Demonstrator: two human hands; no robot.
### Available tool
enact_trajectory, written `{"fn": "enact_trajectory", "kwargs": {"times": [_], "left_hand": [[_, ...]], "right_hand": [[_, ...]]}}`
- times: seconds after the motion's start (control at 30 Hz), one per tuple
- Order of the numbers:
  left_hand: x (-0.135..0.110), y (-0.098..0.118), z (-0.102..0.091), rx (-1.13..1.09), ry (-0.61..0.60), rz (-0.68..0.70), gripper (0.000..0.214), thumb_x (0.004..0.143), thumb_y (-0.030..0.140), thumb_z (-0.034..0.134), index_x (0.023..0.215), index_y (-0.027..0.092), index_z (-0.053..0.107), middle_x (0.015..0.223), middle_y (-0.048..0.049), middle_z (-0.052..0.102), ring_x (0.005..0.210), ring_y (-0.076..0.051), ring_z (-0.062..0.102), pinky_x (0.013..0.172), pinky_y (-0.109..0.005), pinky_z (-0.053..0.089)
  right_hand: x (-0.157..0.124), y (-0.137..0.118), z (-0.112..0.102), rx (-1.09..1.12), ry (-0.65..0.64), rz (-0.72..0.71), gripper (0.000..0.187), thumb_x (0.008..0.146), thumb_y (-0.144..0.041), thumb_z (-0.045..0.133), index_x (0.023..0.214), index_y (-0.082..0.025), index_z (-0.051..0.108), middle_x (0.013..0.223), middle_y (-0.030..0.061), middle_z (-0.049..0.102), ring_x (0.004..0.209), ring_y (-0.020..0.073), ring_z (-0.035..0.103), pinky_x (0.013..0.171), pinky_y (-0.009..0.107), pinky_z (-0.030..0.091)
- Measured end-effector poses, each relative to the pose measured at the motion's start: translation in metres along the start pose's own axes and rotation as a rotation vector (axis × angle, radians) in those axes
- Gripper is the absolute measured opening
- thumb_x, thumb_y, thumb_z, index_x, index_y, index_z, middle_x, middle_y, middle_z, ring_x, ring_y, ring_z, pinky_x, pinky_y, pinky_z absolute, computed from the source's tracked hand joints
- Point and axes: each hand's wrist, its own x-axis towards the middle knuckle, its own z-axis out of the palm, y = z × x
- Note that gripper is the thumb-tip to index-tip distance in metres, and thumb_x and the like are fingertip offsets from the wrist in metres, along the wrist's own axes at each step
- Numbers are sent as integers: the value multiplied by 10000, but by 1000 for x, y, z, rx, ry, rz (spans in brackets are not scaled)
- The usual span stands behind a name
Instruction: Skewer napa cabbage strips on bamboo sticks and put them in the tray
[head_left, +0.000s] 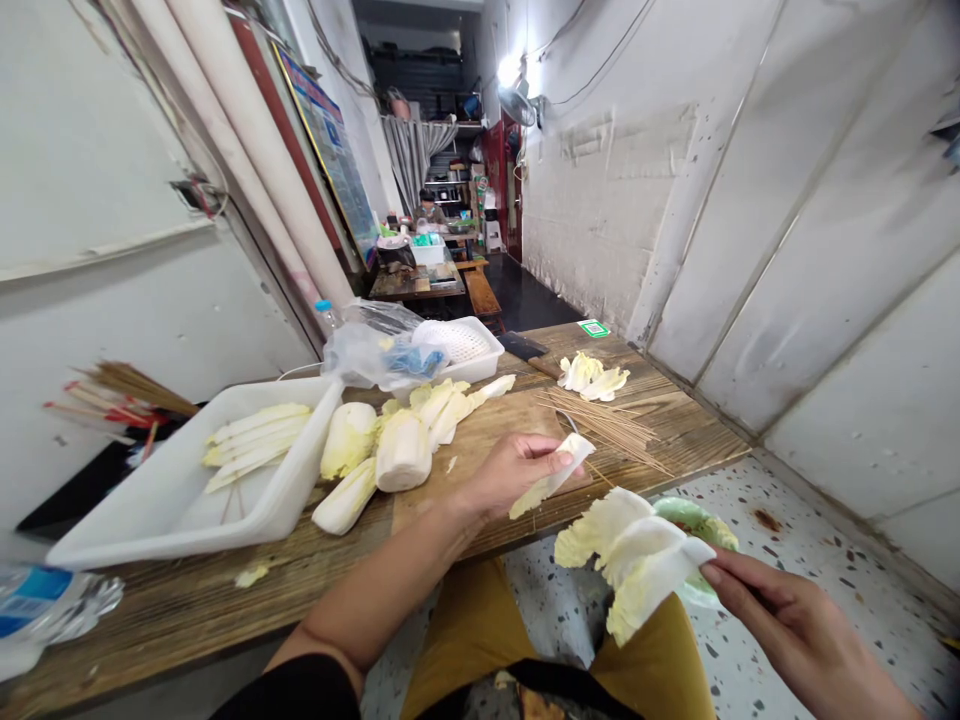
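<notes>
My left hand (517,470), in front of the table edge, pinches a single napa cabbage leaf piece (551,478), white at the stem and pale yellow at the tip. My right hand (772,600) is closed on a bunch of overlapping cabbage leaves (637,555) over my lap. A thin stick end shows between the bunch and my left hand; how it runs through the leaves is hidden. Bamboo skewers (607,425) lie spread on the table just beyond my left hand. Loose cabbage leaves (592,377) rest behind them.
Cabbage hearts (403,450) sit left of the wooden cutting board (487,415). A white tub (300,480) contains skewered leaves. A cleaver (523,346) lies at the back, near a white tray (484,350). Below the table edge is a green bowl (697,520). A water bottle (52,605) lies at left.
</notes>
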Motion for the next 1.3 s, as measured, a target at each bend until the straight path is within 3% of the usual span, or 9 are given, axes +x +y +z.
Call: {"fn": "enact_trajectory", "kwargs": {"times": [0.27,0.53,0.83,1.0,1.3], "left_hand": [[-7,7,5,-52,-31,-26,400,649,518,757,746,130,768,682,-42,688,552,-91,486,516,-210,314],[-9,10,7,-22,-55,-15,396,663,513,746,765,131,773,715,-50,689,572,-102,498,527,-218,319],[-9,5,6,24,-88,33,412,719,507,704,838,117,770,729,-48,677,583,-101,489,535,-213,314],[-12,13,13,63,-106,78,407,720,511,697,812,121,767,736,-48,668,627,-124,499,560,-228,339],[-12,17,19,-2,-132,40,402,690,532,709,721,131,703,635,10,545,585,-89,419,531,-211,295]], "right_hand": [[-2,4,-3,95,-70,61,263,806,-469,658,951,-272,752,751,-10,720,755,180,695,734,162,543],[-1,-2,-4,133,-83,70,257,779,-469,685,922,-269,762,775,5,728,729,182,688,724,177,545],[2,-11,-6,119,-100,45,254,782,-496,671,819,-258,752,619,-16,629,613,158,634,545,150,517],[3,-13,-3,164,-121,76,249,802,-475,661,911,-267,746,728,-8,674,743,176,651,644,160,525],[12,-26,-4,149,-115,60,332,840,-500,606,940,-215,746,729,13,670,689,171,628,606,175,518]]}}
